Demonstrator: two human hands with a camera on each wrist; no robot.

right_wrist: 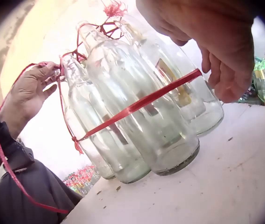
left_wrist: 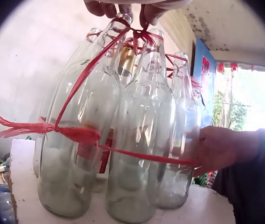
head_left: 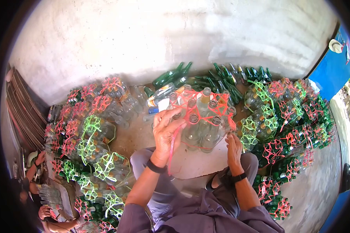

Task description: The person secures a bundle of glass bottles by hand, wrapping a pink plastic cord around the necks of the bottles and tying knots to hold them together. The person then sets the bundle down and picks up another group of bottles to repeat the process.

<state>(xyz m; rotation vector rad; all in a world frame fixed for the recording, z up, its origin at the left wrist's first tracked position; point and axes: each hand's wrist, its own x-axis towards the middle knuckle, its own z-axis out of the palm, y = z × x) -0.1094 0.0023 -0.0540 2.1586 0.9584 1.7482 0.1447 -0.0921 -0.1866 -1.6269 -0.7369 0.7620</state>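
Note:
Clear glass bottles [head_left: 210, 134] [left_wrist: 137, 121] [right_wrist: 118, 93] stand bundled on a pale board, with red ribbon [head_left: 209, 118] [left_wrist: 146, 156] [right_wrist: 139, 103] laced round their necks and one band round their bodies. My left hand [head_left: 166, 134] [left_wrist: 137, 7] [right_wrist: 29, 91] pinches the red ribbon at a neck on the bundle's left side; a loose length hangs down past the wrist. On the other side, my right hand [head_left: 234, 150] [left_wrist: 216, 147] [right_wrist: 207, 42] is beside the bottles with its fingers relaxed and bent slightly; whether they touch the glass is unclear.
Bundles tied in red and green [head_left: 101, 136] [head_left: 291, 132] stand on both sides. Loose green bottles [head_left: 175, 75] lie along the wall [head_left: 163, 39]. Another person's arms [head_left: 35, 165] show at the lower left, near more bottles. The pale board [head_left: 194, 163] [left_wrist: 207, 205] [right_wrist: 235, 154] lies before my legs.

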